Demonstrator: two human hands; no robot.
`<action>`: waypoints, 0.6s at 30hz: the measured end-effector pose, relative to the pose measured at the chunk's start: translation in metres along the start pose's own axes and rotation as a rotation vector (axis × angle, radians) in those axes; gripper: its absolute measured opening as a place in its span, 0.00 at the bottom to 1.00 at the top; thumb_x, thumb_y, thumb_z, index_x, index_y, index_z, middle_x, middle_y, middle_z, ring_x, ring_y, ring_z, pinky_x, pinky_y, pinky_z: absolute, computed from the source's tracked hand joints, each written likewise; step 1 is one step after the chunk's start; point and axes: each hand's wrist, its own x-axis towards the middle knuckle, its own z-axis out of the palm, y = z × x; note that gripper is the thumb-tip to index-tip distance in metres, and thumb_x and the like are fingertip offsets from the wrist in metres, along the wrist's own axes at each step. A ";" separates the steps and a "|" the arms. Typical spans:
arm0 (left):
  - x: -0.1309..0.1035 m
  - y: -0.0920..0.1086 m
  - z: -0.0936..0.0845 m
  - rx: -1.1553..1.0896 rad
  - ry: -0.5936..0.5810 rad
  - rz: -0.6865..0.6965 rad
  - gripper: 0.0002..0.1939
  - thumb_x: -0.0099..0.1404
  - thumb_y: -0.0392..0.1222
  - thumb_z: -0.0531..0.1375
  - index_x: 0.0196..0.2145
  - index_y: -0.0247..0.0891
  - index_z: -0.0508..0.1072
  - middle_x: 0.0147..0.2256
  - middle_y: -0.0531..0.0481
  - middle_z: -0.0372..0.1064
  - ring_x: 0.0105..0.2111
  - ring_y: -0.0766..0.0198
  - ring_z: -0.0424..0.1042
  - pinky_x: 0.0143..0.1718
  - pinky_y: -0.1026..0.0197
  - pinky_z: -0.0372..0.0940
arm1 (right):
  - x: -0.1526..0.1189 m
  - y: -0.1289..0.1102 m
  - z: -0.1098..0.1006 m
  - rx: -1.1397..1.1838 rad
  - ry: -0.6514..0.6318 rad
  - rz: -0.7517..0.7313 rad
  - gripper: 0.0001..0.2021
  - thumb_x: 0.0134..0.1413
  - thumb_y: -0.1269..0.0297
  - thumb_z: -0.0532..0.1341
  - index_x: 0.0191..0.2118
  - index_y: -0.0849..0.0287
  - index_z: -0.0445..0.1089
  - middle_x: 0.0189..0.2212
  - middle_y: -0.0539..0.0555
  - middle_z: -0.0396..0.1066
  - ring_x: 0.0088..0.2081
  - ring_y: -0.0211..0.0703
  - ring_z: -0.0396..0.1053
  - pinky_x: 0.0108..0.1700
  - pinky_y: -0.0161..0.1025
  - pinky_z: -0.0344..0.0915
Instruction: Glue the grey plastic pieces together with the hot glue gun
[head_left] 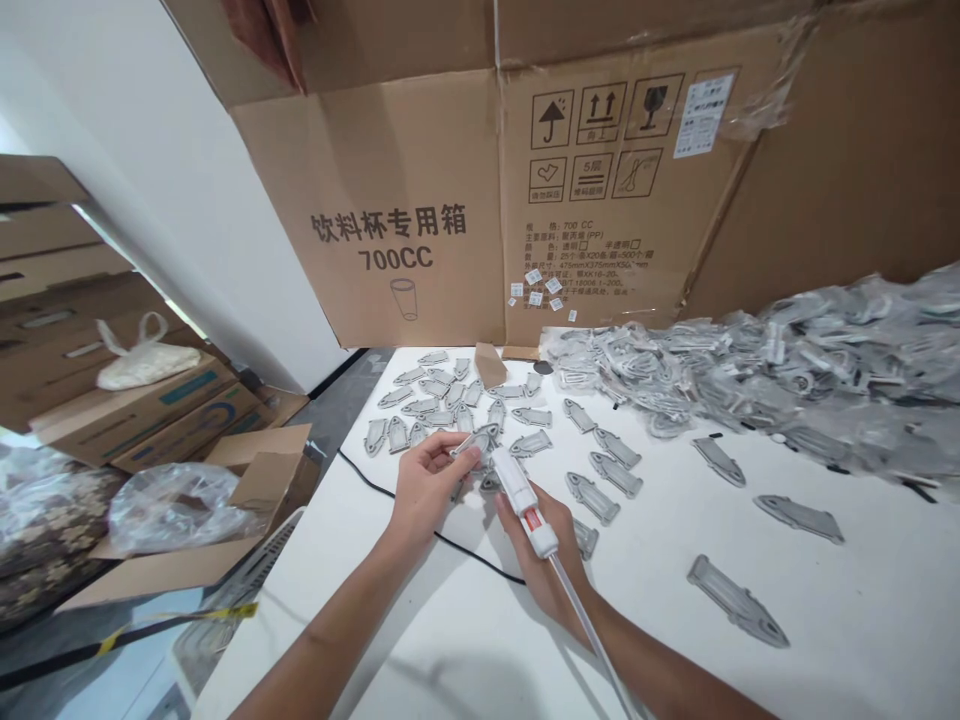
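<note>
My left hand [426, 482] pinches a small grey plastic piece [478, 440], pointed at one end, between thumb and fingers. A white tube-shaped hand tool [523, 495] with a red mark lies in my right hand [553, 560], its front end close to the piece. From the tool's rear a pale cord or rod [589, 630] runs down toward me. Whether the tool touches the piece I cannot tell. Similar grey pieces lie around, several in a cluster [450, 395] beyond my left hand and others [615, 473] right of the tool.
A white table [645, 610] bears a heap of bagged grey parts [750, 360] at the right. A large cardboard box [420, 150] stands behind. A black cable [472, 553] crosses the tabletop under my wrists. An opened carton [277, 475] with plastic film sits at the left.
</note>
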 end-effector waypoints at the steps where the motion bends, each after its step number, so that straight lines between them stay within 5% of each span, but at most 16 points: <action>1: -0.001 0.001 0.000 0.009 0.000 -0.004 0.23 0.54 0.55 0.75 0.40 0.36 0.79 0.31 0.44 0.80 0.31 0.61 0.76 0.29 0.64 0.66 | 0.000 0.000 0.000 -0.006 -0.002 -0.004 0.18 0.68 0.50 0.61 0.30 0.55 0.63 0.25 0.46 0.63 0.27 0.40 0.59 0.29 0.36 0.54; 18: -0.006 0.006 0.006 -0.023 0.012 0.056 0.22 0.55 0.53 0.75 0.40 0.36 0.78 0.29 0.47 0.79 0.31 0.60 0.78 0.32 0.63 0.69 | -0.002 0.009 0.000 0.006 -0.016 0.040 0.19 0.68 0.49 0.60 0.28 0.55 0.61 0.22 0.45 0.59 0.24 0.39 0.54 0.25 0.36 0.53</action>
